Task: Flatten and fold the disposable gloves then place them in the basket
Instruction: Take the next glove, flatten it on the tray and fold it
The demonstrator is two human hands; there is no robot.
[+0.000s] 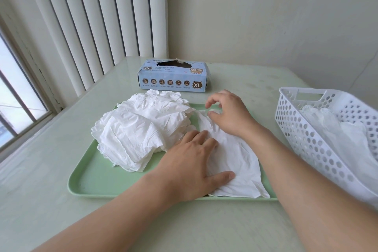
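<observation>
Your pale table (41,180) sits in a corner, vertical blinds (92,16) behind. On it the green tray (98,182) holds a heap of white gloves (139,129), crowding your left. The perforated basket (306,139), right, already holds gloves. A blue glove box (173,77) stands beyond. Your left hand (192,161) presses flat on one spread glove (239,159); your right hand (229,114) pinches its far end.

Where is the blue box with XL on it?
In the head view the blue box stands on the table at the far middle, just behind the green tray and its pile of white gloves.
</observation>
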